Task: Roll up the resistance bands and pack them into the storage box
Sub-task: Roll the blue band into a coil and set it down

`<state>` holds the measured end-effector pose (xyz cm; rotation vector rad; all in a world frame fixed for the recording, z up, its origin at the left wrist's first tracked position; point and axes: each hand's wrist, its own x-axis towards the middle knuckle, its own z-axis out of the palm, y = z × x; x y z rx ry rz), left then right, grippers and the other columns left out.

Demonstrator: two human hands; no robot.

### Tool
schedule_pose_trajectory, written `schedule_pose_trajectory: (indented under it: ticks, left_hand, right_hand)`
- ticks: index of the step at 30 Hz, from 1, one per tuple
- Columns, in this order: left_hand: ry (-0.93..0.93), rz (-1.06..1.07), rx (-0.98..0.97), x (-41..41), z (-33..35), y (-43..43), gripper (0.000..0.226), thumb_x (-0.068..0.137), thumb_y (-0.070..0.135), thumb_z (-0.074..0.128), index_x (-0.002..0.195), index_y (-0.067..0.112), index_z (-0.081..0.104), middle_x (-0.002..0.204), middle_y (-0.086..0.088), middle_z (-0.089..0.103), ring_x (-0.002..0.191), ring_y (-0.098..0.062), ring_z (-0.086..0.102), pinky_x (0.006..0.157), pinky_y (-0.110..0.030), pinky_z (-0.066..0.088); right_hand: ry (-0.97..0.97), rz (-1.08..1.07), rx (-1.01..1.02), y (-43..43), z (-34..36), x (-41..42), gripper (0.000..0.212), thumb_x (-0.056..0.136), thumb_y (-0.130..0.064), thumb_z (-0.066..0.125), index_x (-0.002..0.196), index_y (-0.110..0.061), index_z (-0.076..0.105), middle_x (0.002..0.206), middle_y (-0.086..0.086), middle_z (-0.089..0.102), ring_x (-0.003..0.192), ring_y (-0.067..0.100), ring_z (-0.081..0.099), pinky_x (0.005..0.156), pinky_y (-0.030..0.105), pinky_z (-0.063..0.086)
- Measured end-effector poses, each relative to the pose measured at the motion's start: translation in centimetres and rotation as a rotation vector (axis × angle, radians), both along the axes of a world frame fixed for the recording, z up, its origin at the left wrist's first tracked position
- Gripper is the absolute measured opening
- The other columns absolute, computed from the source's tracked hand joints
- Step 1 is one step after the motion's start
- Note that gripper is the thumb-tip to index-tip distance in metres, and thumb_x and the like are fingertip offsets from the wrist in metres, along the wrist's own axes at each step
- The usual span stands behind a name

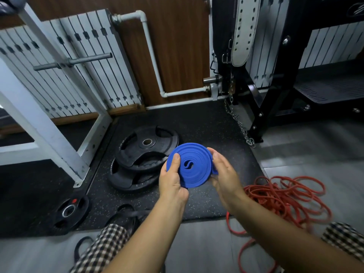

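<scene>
blue resistance band [192,165] wound into flat coil, held in air between both hands. left hand [172,179] grips coil's left edge, thumb on top. right hand [224,174] pinches right edge, fingers curled beneath. red bands [283,196] tangled on floor right of right hand. black weight plates [141,156] stacked just beyond left hand.

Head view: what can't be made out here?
- Storage box: nowhere in the head view.
- Blue band: its loose end runs under the right hand.
- Red bands: tangled, crossed by the right arm, cut off by the bottom edge; count unclear.
- Black band: partly behind the checked trouser leg.
</scene>
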<state>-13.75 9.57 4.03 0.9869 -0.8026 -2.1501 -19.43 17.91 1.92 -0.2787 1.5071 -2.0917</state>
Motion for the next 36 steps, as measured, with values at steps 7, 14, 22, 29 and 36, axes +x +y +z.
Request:
schedule_pose_trajectory:
  ticks: [7,14,22,29,36]
  left_hand:
    - [-0.229,0.279,0.269,1.8,-11.0,4.9,0.009,0.091,0.012,0.055,0.099,0.009,0.053,0.085,-0.010,0.059,0.069,-0.020,0.056,0.071,-0.038,0.049]
    - [-0.505,0.443,0.475,3.0,-24.5,4.2,0.017,0.091,0.011,0.054,0.106,0.003,0.054,0.102,-0.015,0.052,0.068,-0.026,0.052,0.066,-0.040,0.046]
    - [-0.727,0.267,0.381,1.3,-36.1,0.1,0.040,0.092,0.019,0.055,0.127,0.005,0.045,0.112,-0.013,0.055,0.096,-0.024,0.053,0.085,-0.040,0.048]
    - [-1.124,-0.024,0.058,2.7,-39.8,-1.1,0.050,0.090,0.026,0.057,0.137,0.018,0.044,0.131,-0.019,0.035,0.116,-0.031,0.045,0.102,-0.034,0.038]
    - [-1.252,-0.302,-0.141,2.3,-39.3,-1.3,0.070,0.078,0.037,0.069,0.139,0.036,0.035,0.121,-0.013,0.034,0.112,-0.033,0.041,0.102,-0.034,0.036]
  right_hand:
    - [-0.035,-0.182,0.508,0.6,-10.8,2.2,0.013,0.095,-0.017,0.044,0.103,-0.011,0.036,0.103,0.008,0.045,0.093,0.019,0.045,0.078,0.027,0.035]
    - [-0.204,0.065,0.846,0.5,-25.1,5.4,0.030,0.083,-0.026,0.062,0.110,-0.011,0.059,0.117,0.021,0.053,0.102,0.030,0.055,0.097,0.038,0.045]
    - [-0.106,0.333,1.005,-3.8,-36.0,1.4,0.046,0.083,-0.033,0.055,0.118,-0.004,0.060,0.114,0.023,0.058,0.103,0.031,0.058,0.098,0.042,0.044]
    - [0.077,0.294,1.026,-3.9,-37.4,1.7,0.035,0.089,-0.018,0.057,0.124,-0.011,0.057,0.108,0.005,0.037,0.108,0.026,0.049,0.100,0.022,0.032]
    - [0.134,0.331,1.072,-4.2,-37.0,1.7,0.037,0.092,-0.021,0.052,0.127,-0.012,0.053,0.108,0.003,0.032,0.107,0.024,0.046,0.093,0.016,0.028]
